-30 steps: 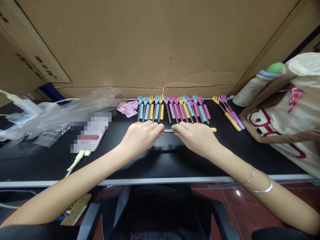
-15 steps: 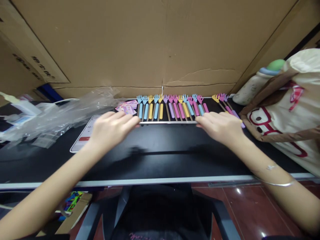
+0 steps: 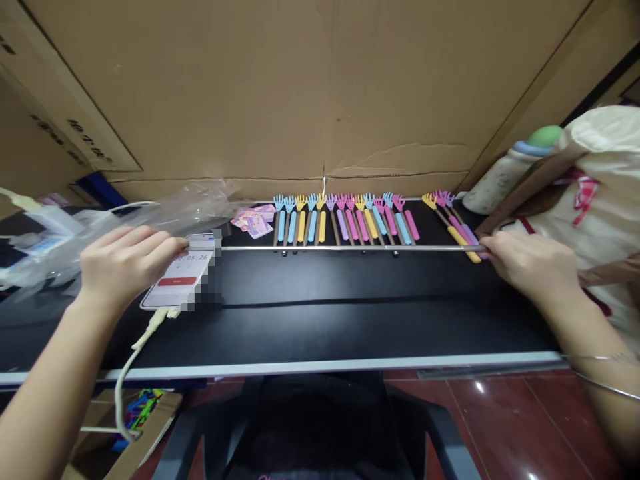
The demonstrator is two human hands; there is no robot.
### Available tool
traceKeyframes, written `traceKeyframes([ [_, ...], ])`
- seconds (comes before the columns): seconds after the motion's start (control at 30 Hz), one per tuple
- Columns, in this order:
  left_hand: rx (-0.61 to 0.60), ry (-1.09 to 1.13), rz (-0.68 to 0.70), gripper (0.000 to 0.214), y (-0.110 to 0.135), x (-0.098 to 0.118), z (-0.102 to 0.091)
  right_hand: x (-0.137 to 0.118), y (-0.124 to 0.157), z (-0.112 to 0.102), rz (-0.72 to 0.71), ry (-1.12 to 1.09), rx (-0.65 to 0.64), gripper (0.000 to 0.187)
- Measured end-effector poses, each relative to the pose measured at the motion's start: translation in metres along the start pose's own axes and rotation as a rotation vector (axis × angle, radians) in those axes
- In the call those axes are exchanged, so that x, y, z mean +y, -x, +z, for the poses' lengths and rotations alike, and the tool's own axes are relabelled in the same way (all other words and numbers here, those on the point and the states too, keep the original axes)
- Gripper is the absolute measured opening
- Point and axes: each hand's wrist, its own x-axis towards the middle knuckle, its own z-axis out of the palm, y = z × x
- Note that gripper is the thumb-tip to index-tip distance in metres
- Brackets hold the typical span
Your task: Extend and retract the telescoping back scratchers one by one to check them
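A thin metal telescopic back scratcher [image 3: 320,249] stretches level across the view, drawn out long above the black table. My left hand [image 3: 127,261] is closed round one end, over the phone's upper left. Round the other end my right hand [image 3: 535,267] is closed, beside the cream bag. Both fists hide the ends, so neither handle nor claw shows. Behind the rod lies a row of short back scratchers [image 3: 351,225] with hand-shaped claws and blue, yellow, pink and purple handles. Another small group of back scratchers [image 3: 455,227] lies near my right hand.
A phone [image 3: 177,281] with a cable lies at left, near a clear plastic bag [image 3: 150,217]. Small printed cards [image 3: 255,221] sit left of the row. A cream bag [image 3: 607,193] and a bottle [image 3: 500,180] stand at right. Cardboard [image 3: 320,87] walls the back.
My hands have moved far apart, left and right. The metal rod between them has lengthened greatly. The phone is now less covered by my left arm.
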Motion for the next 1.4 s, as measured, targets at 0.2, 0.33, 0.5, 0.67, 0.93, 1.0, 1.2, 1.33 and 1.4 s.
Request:
traceKeyframes([
  [0.2, -0.032, 0.041, -0.071, 0.020, 0.010, -0.007, 0.002, 0.012, 0.011, 0.002, -0.008, 0.028, -0.045, 0.025],
  [0.33, -0.054, 0.154, -0.193, 0.025, 0.020, -0.017, 0.003, 0.016, 0.014, 0.003, 0.014, 0.021, -0.063, 0.024],
  [0.5, -0.120, 0.205, -0.260, 0.026, 0.024, -0.018, 0.002, 0.016, 0.012, 0.007, 0.037, -0.004, -0.107, 0.020],
  [0.67, -0.144, 0.313, -0.300, 0.036, 0.020, -0.021, 0.003, 0.021, 0.010, 0.007, 0.069, -0.113, -0.097, 0.018],
  [0.93, -0.100, 0.655, -0.402, 0.034, 0.027, -0.032, 0.013, 0.029, 0.011, 0.004, 0.272, -0.530, -0.154, 0.031],
  [1.0, -0.138, 0.719, -0.469, 0.034, 0.030, -0.033, 0.014, 0.032, 0.011, 0.003, 0.330, -0.669, -0.222, 0.041],
  [1.2, -0.377, 0.928, -0.987, 0.033, 0.038, -0.045, 0.014, 0.040, 0.017, -0.008, 0.543, -1.097, -0.481, 0.059],
  [1.33, -0.199, 1.215, -1.247, 0.061, 0.044, -0.052, 0.018, 0.039, 0.026, -0.016, 0.726, -1.221, -0.431, 0.064],
  [1.4, -0.137, 1.319, -1.347, 0.066, 0.044, -0.052, 0.021, 0.034, 0.027, -0.018, 0.825, -1.315, -0.284, 0.063],
])
